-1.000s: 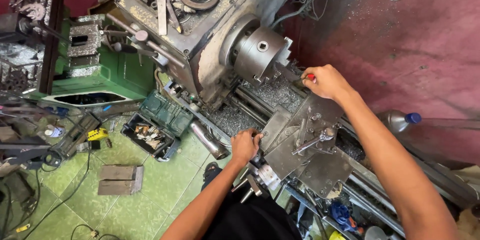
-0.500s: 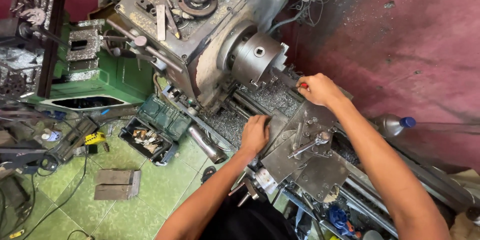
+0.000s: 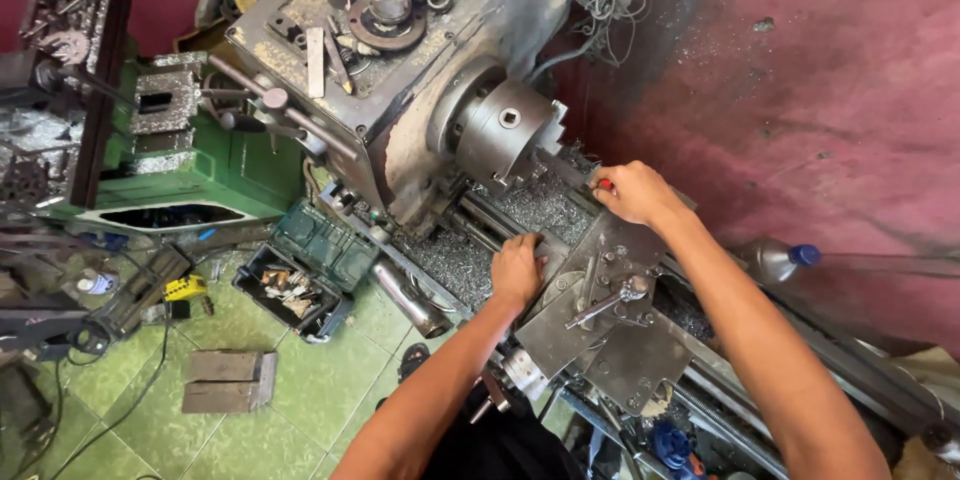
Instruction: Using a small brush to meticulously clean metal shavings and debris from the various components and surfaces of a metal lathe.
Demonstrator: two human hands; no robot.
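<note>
Grey, oil-stained steel is what I'm working over: a lathe (image 3: 430, 90), seen from above, its round chuck (image 3: 505, 125) facing down the bed toward me. My right hand (image 3: 635, 195) is clenched around a small red-tipped tool (image 3: 605, 184) at the far edge of the carriage (image 3: 600, 310), just beside the chuck end of the bed; only the red tip shows past my fingers. My left hand (image 3: 517, 270) lies flat on the carriage's near-left edge, fingers curled loosely over the rim, grasping nothing I can make out. Silvery swarf (image 3: 520, 215) litters the bed between chuck and carriage. A handle (image 3: 610, 302) sticks up from the carriage top, between my two forearms.

As for packages: a clear plastic bottle with a blue cap (image 3: 785, 260) lies on its side by the red wall, beyond my right forearm. On the green tiled floor, left of the lathe, sits an open dark-green case (image 3: 300, 280) of small parts, a yellow tape measure (image 3: 185, 288) beside it, and a plain block (image 3: 222, 380) nearer me.
</note>
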